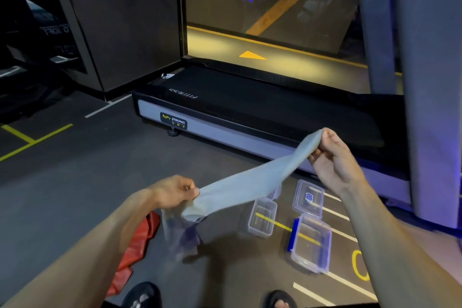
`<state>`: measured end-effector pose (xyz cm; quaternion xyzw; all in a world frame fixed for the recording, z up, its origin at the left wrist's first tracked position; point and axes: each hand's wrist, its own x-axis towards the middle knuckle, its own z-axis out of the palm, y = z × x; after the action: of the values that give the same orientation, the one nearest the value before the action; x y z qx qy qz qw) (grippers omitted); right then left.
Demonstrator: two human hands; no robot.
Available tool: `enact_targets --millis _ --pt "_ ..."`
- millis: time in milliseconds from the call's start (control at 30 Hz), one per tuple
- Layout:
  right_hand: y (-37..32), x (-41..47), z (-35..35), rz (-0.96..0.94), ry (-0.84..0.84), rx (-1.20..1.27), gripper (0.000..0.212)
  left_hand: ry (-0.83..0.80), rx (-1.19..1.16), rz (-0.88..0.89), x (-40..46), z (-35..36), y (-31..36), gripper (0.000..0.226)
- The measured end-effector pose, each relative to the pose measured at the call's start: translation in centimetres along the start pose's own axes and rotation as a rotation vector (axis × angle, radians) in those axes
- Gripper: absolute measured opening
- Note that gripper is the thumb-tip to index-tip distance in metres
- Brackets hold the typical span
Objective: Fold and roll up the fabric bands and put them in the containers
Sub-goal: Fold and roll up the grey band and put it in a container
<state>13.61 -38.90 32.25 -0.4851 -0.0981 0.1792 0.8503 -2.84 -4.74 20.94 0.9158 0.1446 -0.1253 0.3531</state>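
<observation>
- The grey band (252,177) hangs in the air, stretched between both hands above the floor (75,182).
- Left hand (172,191): fingers pinch the band's lower end, loose fabric drooping beneath.
- Right hand (332,157): fingers pinch the raised upper end.
- Two clear containers (262,217) and a lid (308,197) lie on the floor below, beside the treadmill (250,112).
- A red band (136,247) lies on the floor under the left forearm.
</observation>
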Motion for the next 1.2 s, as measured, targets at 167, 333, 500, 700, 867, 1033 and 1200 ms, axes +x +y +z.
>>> enact_targets --millis 167,333,500,700,867,1033,1200 --pt "-0.1 0.0 0.0 -0.009 -0.048 0.210 0.015 -0.034 -0.414 0.117 -0.4 0.2 0.2 0.033" --pt "-1.5 -1.0 2.3 0.058 -0.526 0.193 0.029 -0.074 -0.243 0.124 -0.3 1.2 -0.7 0.039" --pt "-3.1 -2.8 6.9 0.108 -0.927 0.034 0.024 -0.128 -0.153 0.145 -0.6 1.4 0.7 0.039" --pt "-3.2 -3.2 8.1 0.057 -0.927 -0.672 0.004 -0.178 -0.313 0.260 -1.7 1.0 3.4 0.029" --pt "-0.5 -2.3 7.6 0.031 -0.837 -1.032 0.003 -0.101 -0.299 0.263 -2.2 -0.6 4.6 0.030" --pt "0.8 -0.5 3.9 -0.041 -0.506 -1.065 0.004 0.051 -0.150 0.111 -1.3 -1.4 2.3 0.028" --pt "1.5 -0.2 0.7 -0.005 -0.353 -1.056 0.006 0.052 -0.212 0.047 -0.9 -1.3 -0.2 0.027"
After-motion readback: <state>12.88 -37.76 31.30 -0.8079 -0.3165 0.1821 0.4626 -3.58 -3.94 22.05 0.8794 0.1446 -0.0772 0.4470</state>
